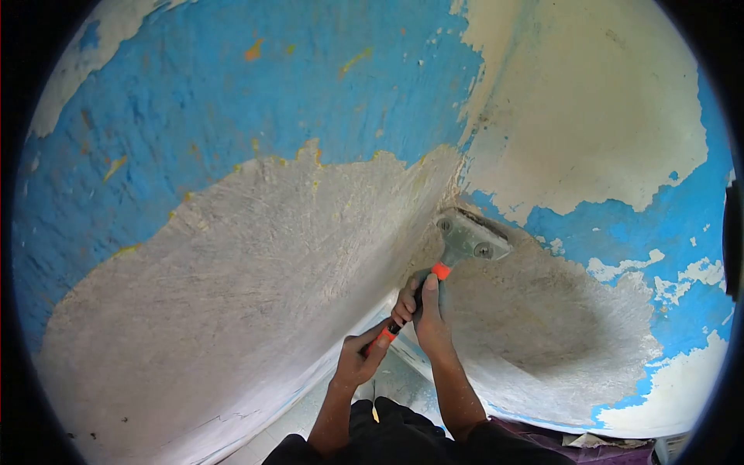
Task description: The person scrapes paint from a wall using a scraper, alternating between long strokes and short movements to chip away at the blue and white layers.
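Observation:
Both my hands grip one long-handled scraper [463, 242], its wide metal head fixed with two screws and its handle black with orange bands. My right hand [425, 304] is wrapped round the upper handle, just below the head. Lower down, my left hand [363, 353] closes on the handle's end. The scraper's head lies against the right wall close to the corner, at the upper edge of a bare grey-brown patch [542, 310]. Its blade edge is partly hidden. On the left wall a large bare grey patch [232, 248] spreads below blue paint [310, 85].
Pale cream plaster [589, 116] covers the upper right wall, with ragged blue paint [690, 256] around it. A purple cloth [542, 442] lies at the foot of the right wall. The dusty floor [411, 384] narrows into the corner ahead of my feet.

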Action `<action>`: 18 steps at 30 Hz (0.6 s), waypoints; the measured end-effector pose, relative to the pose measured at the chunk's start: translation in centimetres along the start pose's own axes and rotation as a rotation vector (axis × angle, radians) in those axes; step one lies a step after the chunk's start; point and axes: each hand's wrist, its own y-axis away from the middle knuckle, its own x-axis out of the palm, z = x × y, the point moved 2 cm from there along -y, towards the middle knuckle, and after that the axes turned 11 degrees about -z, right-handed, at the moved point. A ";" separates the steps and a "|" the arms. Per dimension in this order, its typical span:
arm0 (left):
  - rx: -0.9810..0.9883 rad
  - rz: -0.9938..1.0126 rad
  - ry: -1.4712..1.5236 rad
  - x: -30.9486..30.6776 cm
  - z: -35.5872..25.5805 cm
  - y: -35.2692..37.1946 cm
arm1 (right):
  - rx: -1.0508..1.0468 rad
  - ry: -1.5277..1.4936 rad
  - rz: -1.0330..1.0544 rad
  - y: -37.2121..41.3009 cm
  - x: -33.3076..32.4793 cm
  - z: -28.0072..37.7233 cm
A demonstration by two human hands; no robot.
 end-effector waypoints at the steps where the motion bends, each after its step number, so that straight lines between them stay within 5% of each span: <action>1: 0.036 -0.008 -0.008 0.2 0.5 0.3 | -0.002 0.002 -0.015 0.4 -0.3 -0.3; 12: 0.151 -0.023 -0.052 0.2 0.1 0.2 | -0.006 -0.022 -0.072 0.4 0.2 0.3; 15: -0.034 0.032 0.021 0.3 -0.4 0.0 | -0.027 0.012 -0.063 0.5 0.1 0.8; 18: 0.044 0.017 -0.042 0.4 0.4 0.0 | -0.040 0.049 -0.073 0.3 0.3 0.8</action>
